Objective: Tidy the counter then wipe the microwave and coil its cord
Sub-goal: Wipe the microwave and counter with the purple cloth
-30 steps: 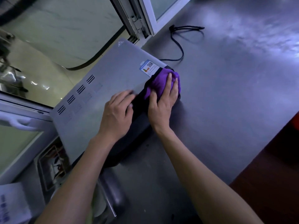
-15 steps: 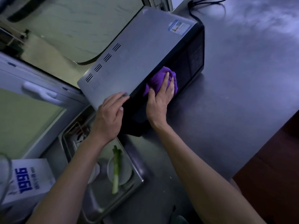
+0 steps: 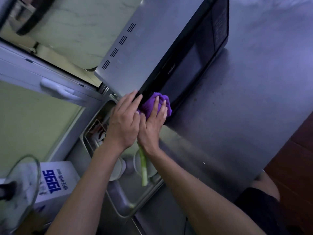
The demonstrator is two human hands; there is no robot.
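Right now the right hand point(image 3: 153, 122) is pressing a bunched purple cloth point(image 3: 159, 104) against the dark front of the microwave point(image 3: 152, 48), at the door's near lower corner. Its fingers are lying fairly straight over the cloth, spread a little, with the thumb tucked toward the other hand; the cloth is bulging out beyond the fingertips and to their far side. The left hand point(image 3: 124, 119) is sitting just beside the right one, touching it along the thumb edge, and its straight fingers are resting flat on the near corner of the microwave's grey top, right at the seam where the top is meeting the black front. It is gripping nothing.

Beyond both hands the microwave is stretching away across the steel counter point(image 3: 254, 99), with rows of vent slots showing on its top, well past the left fingertips. Its cord is not showing anywhere.

Below the wrists a metal tray point(image 3: 118, 200) is lying on the counter, holding a green stalk point(image 3: 143, 167) that is running out from under the right wrist, along with pale dishes that the forearms are partly hiding. Off to the outer side of the left forearm a white box point(image 3: 55, 180) with blue print is standing, and a glass lid point(image 3: 20, 180) is sitting beside it at the frame's edge. Past the left hand a window frame with a white handle point(image 3: 57, 89) is showing.
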